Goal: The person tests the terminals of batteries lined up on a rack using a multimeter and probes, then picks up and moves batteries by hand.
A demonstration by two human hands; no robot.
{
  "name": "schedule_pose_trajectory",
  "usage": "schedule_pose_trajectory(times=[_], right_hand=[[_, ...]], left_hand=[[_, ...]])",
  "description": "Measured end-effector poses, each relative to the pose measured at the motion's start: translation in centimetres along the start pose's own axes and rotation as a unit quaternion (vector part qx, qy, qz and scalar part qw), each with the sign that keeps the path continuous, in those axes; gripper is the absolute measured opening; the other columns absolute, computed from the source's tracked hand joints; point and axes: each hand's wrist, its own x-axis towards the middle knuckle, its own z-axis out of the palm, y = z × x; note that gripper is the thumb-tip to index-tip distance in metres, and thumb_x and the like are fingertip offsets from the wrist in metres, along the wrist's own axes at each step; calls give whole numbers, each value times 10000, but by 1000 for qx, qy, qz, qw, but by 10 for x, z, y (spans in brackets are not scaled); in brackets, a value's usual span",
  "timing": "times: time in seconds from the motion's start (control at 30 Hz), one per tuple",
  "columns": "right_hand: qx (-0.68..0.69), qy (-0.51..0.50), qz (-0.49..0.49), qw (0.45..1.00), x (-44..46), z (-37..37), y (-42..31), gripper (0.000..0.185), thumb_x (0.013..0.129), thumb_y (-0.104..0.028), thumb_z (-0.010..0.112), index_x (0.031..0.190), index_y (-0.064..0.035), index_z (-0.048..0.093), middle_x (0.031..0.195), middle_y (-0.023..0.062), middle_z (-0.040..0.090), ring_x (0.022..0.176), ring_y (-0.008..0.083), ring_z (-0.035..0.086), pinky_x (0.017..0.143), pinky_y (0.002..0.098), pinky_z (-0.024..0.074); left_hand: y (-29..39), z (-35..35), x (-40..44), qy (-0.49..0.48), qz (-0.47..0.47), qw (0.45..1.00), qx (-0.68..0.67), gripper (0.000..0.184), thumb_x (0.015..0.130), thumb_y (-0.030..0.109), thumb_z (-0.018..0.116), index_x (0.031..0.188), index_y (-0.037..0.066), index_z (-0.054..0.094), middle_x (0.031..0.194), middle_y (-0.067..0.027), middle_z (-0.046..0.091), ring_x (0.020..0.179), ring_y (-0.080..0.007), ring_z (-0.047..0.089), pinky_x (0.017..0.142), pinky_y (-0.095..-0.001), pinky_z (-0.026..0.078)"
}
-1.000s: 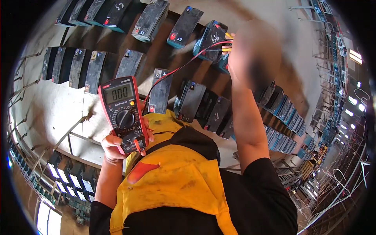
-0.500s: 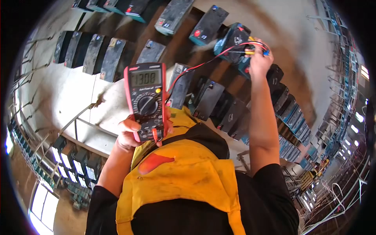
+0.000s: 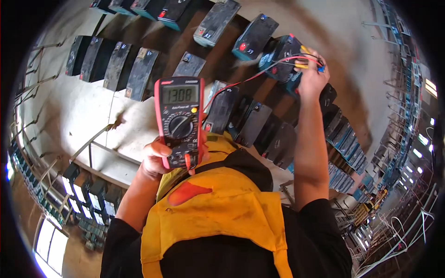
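Observation:
My left hand is closed around a red-and-black digital multimeter, held upright with its screen facing me and reading 13.08. A red plug sits in its lower socket. From there the red lead runs up to my right hand, which is closed on yellow test probes; a dark lead is there too. That hand is over a dark battery with a red terminal. Whether the probe tips touch a terminal I cannot tell.
Several dark batteries, one of them a numbered battery, stand in rows around the meter. More batteries line the right side. A metal rail crosses at lower left, with white cables at lower right. I wear a yellow apron.
The batteries have shifted slightly rightward in view. The multimeter has moved a little right and down, and my right hand with the probes slightly right and down. The reading looks unchanged.

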Motion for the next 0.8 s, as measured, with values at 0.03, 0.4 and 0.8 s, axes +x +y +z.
schedule_pose_trajectory(times=[0.03,0.4,0.8], right_hand=[[29,-10,-3,1000,-2,11,-1,287,1157,-212,649,1277,44,699,1081,187,801,757,234,793,597,341,643],[40,-7,24,999,-4,96,27,357,1164,-277,641,1279,60,672,1110,231,807,722,243,790,566,348,646],[25,33,35,998,0,104,22,318,1153,-278,658,1250,23,689,1072,156,798,638,232,767,488,326,616]], left_hand=[[2,-3,-1,-4,-2,1000,-11,1209,656,216,786,1715,-66,277,1375,-296,651,1161,-497,737,888,-563,675],[25,-20,-15,15,16,999,-31,1188,676,194,772,1720,-44,256,1347,-304,639,1144,-549,715,686,-537,721],[39,-22,-14,42,22,999,-17,1222,623,186,759,1721,-21,262,1309,-312,669,1041,-537,744,657,-560,725]])
